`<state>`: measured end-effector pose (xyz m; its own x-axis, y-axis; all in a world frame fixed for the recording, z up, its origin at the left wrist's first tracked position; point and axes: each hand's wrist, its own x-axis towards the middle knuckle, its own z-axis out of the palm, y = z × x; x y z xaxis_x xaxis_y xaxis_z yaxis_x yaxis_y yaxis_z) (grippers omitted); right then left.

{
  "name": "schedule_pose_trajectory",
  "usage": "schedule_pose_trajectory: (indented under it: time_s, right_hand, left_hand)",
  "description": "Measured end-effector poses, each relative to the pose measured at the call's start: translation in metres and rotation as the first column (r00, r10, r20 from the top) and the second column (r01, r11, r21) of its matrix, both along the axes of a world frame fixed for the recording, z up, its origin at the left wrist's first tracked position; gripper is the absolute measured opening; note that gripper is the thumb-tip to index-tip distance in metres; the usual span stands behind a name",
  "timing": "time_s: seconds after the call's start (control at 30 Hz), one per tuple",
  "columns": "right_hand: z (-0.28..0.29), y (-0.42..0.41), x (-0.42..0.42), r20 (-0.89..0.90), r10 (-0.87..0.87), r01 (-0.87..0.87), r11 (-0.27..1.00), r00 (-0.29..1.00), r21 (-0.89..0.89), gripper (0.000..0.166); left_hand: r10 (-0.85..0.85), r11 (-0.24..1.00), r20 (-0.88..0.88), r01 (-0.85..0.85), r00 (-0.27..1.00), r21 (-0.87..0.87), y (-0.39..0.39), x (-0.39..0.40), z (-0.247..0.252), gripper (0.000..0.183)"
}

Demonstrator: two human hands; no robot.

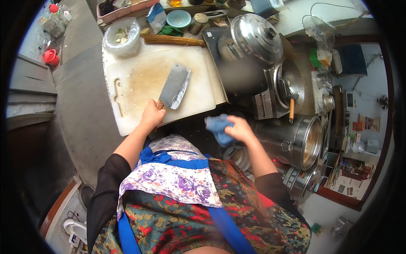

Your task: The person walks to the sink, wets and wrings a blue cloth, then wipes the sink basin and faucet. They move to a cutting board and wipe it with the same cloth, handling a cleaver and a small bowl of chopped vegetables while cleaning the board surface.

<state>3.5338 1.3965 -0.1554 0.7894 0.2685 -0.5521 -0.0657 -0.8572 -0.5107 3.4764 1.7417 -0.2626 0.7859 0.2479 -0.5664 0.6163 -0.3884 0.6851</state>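
Observation:
My left hand [153,113] grips the wooden handle of a cleaver [176,86], whose broad steel blade lies over a white plastic cutting board [142,70]. Small pale bits dot the board, which has a brownish stain across its far part. In my right hand [238,128] is a bunched blue cloth [219,128], a little blurred, held off the board's near right corner. A plastic-lined bowl [122,36] with pale and green scraps stands at the board's far left. Along its far edge lies a straw whisk brush [174,40].
Right of the board stand a lidded steel pot [257,39], a wok [290,84] with a wooden-handled tool, and a large steel pot [288,141]. Behind the brush are a light blue bowl [178,18] and a can [198,23]. A lower steel pot [238,157] is near my right forearm.

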Motion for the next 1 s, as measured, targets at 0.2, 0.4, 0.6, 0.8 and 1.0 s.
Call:
schedule_pose_trajectory:
  time_s: [0.2,0.4,0.6,0.8,1.0]
  right_hand:
    - [0.008,0.12,0.105,0.439,-0.102,0.023,0.983,0.892,0.182,0.052]
    - [-0.108,0.21,0.161,0.346,-0.112,0.217,0.935,0.932,-0.282,0.073]
    - [-0.133,0.317,0.115,0.428,-0.293,0.349,0.935,0.855,-0.057,0.061]
    - [-0.112,0.446,0.011,-0.174,-0.006,0.126,0.718,0.985,0.685,0.06]
    - [-0.108,0.317,0.054,0.171,-0.152,-0.037,0.633,0.973,0.773,0.054]
  left_hand:
    - [0.351,0.881,0.001,-0.329,0.937,-0.339,0.079,-0.103,0.024,0.024]
    - [0.834,0.503,-0.046,-0.793,0.549,-0.344,0.134,-0.216,0.037,0.023]
    - [0.965,0.256,0.005,-0.934,0.263,-0.251,0.145,-0.339,0.037,0.022]
    - [0.971,0.209,-0.066,-0.951,0.229,-0.228,0.149,-0.368,0.034,0.018]
    - [0.941,0.307,-0.03,-0.89,0.336,-0.337,0.165,-0.36,0.03,0.017]
